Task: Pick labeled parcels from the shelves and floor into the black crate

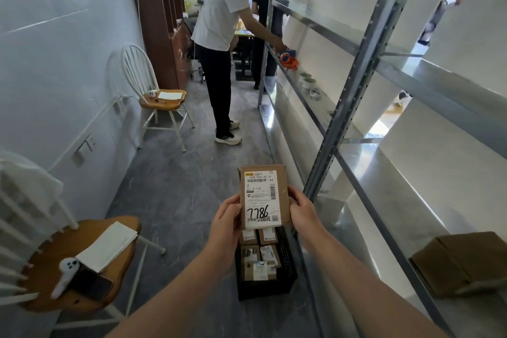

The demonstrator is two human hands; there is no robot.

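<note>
Holding labeled parcel point(263, 195) above black crate point(263, 289); left hand point(227, 218), right hand point(300, 210) grips clamped on edges. Next: lower into black crate.

Two hands hold up a brown parcel point(263, 196) with a white label that says 7786. The left hand point(225, 223) grips its left edge and the right hand point(301, 210) grips its right edge. Below it, on the grey floor, sits a black crate point(286, 263) with more small parcels inside. A metal shelf point(356, 107) stands on the right. A person in a white shirt point(219, 5) bends over it farther away.
</note>
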